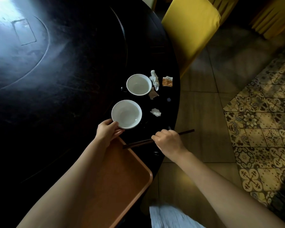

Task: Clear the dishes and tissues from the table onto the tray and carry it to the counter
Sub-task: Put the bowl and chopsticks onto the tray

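Observation:
Two empty white bowls stand on the dark round table (72, 99). My left hand (108, 131) grips the near rim of the nearer bowl (126, 114), just beyond the far corner of the orange-brown tray (122, 181). My right hand (169, 141) is shut on dark chopsticks (138, 143), whose tips reach over the tray's far edge. The farther bowl (139, 84) has crumpled white tissues (154, 79) against its right side. Another small tissue (155, 112) lies right of the nearer bowl. A torn orange wrapper (167, 81) lies near the table's edge.
A yellow-covered chair (189, 32) stands against the table's far right edge. A round inset turntable (20, 46) fills the table's left part, under bright glare. To the right lies a tiled floor with a patterned section (262, 129). The tray overhangs the table's near edge.

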Available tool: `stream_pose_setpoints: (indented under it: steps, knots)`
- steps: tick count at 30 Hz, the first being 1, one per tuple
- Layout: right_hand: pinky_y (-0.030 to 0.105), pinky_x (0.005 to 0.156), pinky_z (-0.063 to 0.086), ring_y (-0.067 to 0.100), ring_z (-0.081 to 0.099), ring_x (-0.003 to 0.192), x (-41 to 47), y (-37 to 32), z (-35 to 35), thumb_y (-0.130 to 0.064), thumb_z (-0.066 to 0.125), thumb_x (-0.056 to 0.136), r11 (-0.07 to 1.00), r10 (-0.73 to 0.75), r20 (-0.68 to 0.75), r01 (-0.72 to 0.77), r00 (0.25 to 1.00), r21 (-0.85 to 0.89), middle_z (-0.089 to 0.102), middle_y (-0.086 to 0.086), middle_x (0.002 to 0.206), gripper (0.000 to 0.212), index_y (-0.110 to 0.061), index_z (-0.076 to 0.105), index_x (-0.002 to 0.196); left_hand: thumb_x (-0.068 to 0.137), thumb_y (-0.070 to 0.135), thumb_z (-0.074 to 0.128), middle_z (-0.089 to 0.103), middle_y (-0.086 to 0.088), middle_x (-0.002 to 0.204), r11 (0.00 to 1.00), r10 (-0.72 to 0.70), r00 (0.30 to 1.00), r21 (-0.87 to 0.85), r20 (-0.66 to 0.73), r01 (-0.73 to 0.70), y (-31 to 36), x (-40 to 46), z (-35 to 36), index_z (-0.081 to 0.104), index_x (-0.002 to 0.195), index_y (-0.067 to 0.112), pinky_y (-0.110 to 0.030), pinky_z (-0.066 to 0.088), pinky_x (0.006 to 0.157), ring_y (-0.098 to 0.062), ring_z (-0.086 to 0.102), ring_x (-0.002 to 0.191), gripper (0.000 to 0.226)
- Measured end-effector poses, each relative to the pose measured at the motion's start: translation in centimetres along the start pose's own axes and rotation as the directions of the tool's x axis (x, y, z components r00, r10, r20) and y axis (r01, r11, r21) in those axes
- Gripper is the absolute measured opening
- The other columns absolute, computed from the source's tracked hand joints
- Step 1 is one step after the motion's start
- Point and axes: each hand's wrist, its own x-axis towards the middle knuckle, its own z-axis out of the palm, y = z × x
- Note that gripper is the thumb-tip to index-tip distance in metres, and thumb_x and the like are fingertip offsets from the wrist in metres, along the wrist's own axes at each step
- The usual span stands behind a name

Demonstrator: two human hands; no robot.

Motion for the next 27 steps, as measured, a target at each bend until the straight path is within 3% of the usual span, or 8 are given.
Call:
stream_pose_setpoints:
  steps: [6, 10, 16, 20, 23, 27]
  knots:
    - [0.024, 0.045, 0.052, 0.019, 0.067, 0.058, -2.0, 1.0, -1.3, -0.006, 0.084, 0.054, 0.978, 0.112, -0.213, -0.070, 0.971, 0.198, 0.071, -0.001, 0.064, 0.026, -0.016, 0.073, 0.075, 0.084, 0.006, 0.045, 0.067, -0.012, 0.082, 0.989, 0.080, 0.995, -0.120, -0.065, -0.088, -0.2, -3.2, -0.3, 0.060, 0.104, 0.007, -0.017, 0.053, 0.054, -0.014, 0.071, 0.066, 0.026]
    - [0.026, 0.052, 0.054, 0.021, 0.069, 0.067, -3.0, 0.9, -2.5, -0.006, 0.081, 0.062, 0.958, 0.121, -0.291, -0.034, 0.949, 0.285, 0.074, 0.001, 0.075, 0.027, -0.013, 0.074, 0.087, 0.082, 0.007, 0.047, 0.069, -0.014, 0.089, 0.970, 0.124, 0.985, -0.195, -0.118, -0.145, -1.5, -7.3, -1.2, 0.062, 0.105, 0.006, -0.019, 0.056, 0.063, -0.018, 0.072, 0.075, 0.027]
    - [0.029, 0.059, 0.055, 0.022, 0.069, 0.077, -3.8, -0.7, -3.8, -0.008, 0.075, 0.072, 0.943, -0.027, -0.314, 0.128, 0.949, 0.306, 0.075, 0.004, 0.085, 0.025, -0.011, 0.072, 0.098, 0.083, 0.015, 0.057, 0.072, -0.008, 0.084, 0.948, 0.135, 0.960, -0.248, -0.245, -0.197, -6.8, -15.0, -2.7, 0.068, 0.092, 0.015, -0.021, 0.056, 0.071, -0.018, 0.070, 0.083, 0.014]
    - [0.031, 0.056, 0.058, 0.023, 0.070, 0.075, -3.5, -2.7, -4.3, -0.008, 0.077, 0.071, 0.924, -0.147, -0.349, 0.255, 0.926, 0.286, 0.075, 0.005, 0.083, 0.026, -0.010, 0.072, 0.096, 0.083, 0.014, 0.059, 0.069, -0.015, 0.094, 0.929, 0.038, 0.917, -0.324, -0.396, -0.178, -11.1, -18.4, -3.8, 0.063, 0.109, 0.008, -0.020, 0.057, 0.066, -0.023, 0.068, 0.088, 0.027]
    - [0.030, 0.056, 0.057, 0.023, 0.069, 0.074, -2.8, -4.4, -4.4, -0.009, 0.076, 0.071, 0.905, -0.234, -0.352, 0.335, 0.906, 0.262, 0.074, 0.004, 0.081, 0.025, -0.011, 0.072, 0.095, 0.082, 0.008, 0.058, 0.067, -0.018, 0.094, 0.887, -0.045, 0.877, -0.424, -0.478, -0.185, -13.6, -19.9, -4.7, 0.060, 0.109, 0.006, -0.021, 0.057, 0.060, -0.026, 0.067, 0.087, 0.027]
    - [0.028, 0.056, 0.055, 0.022, 0.070, 0.073, -1.3, -7.3, -4.4, -0.010, 0.078, 0.070, 0.893, -0.311, -0.348, 0.397, 0.885, 0.211, 0.075, 0.003, 0.081, 0.026, -0.012, 0.073, 0.095, 0.083, 0.008, 0.055, 0.068, -0.018, 0.098, 0.863, -0.085, 0.851, -0.465, -0.518, -0.197, -16.2, -20.9, -6.6, 0.061, 0.114, 0.006, -0.031, 0.057, 0.076, -0.027, 0.068, 0.090, 0.032]
